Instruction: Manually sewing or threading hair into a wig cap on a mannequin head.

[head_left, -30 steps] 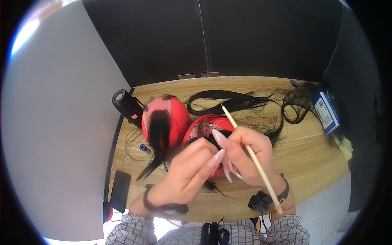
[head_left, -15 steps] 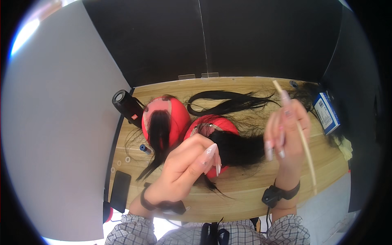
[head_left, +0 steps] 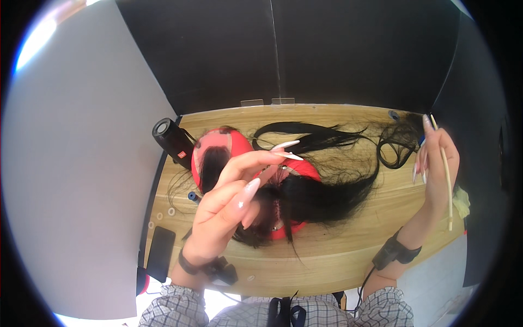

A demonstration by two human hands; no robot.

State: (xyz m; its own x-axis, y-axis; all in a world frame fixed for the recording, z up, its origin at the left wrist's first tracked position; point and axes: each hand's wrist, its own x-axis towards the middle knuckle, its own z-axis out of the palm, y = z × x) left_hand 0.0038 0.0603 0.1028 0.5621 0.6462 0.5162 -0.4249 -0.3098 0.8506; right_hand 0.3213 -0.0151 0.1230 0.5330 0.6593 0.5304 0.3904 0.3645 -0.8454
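Pale stick (head_left: 450, 207) in the right grip (head_left: 437, 174), black hair (head_left: 327, 199) to its left

The right grip pinches the stick, one end reaching toward the wrist. Well to the left, the left grip (head_left: 220, 210) has thumb and forefinger parted; the red form (head_left: 309, 169) is beside it, contact unclear. Strands fan between the grips: a low leftward sweep could snag them.

Bright, even light reaches my feed.
I see glare (head_left: 37, 44) upper left of the table (head_left: 338, 253), washed-out white below it, bent edges around it.
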